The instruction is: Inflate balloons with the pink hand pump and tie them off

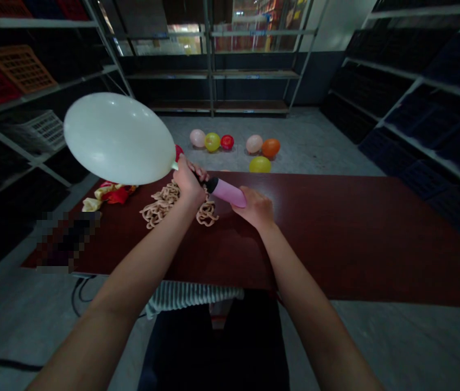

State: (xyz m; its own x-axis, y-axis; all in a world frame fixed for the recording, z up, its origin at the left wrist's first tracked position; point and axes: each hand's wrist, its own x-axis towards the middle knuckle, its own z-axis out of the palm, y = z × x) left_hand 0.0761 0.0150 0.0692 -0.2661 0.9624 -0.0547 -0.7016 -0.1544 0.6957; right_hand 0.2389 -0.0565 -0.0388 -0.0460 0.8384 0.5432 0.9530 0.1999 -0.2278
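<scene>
A large pale, blown-up balloon (pixel 119 138) points out to the left, its neck pinched in my left hand (pixel 189 176). The fingers of that hand are closed at the front end of a pink hand pump (pixel 228 193) with a black tip; whether the neck sits on the nozzle is hidden. My right hand (pixel 256 208) is wrapped round the back end of the pump. Under my left hand lies a heap of beige twisted cord (pixel 162 203), with a smaller bunch of cord (pixel 207 213) beside it on the dark red table (pixel 335 233).
Flat balloons (pixel 118 194) in red and cream lie at the table's left. Several small blown-up balloons, one orange (pixel 271 147), rest on the floor beyond. Shelves with crates (pixel 20 68) flank both sides. A striped cloth (pixel 193 293) lies by my lap.
</scene>
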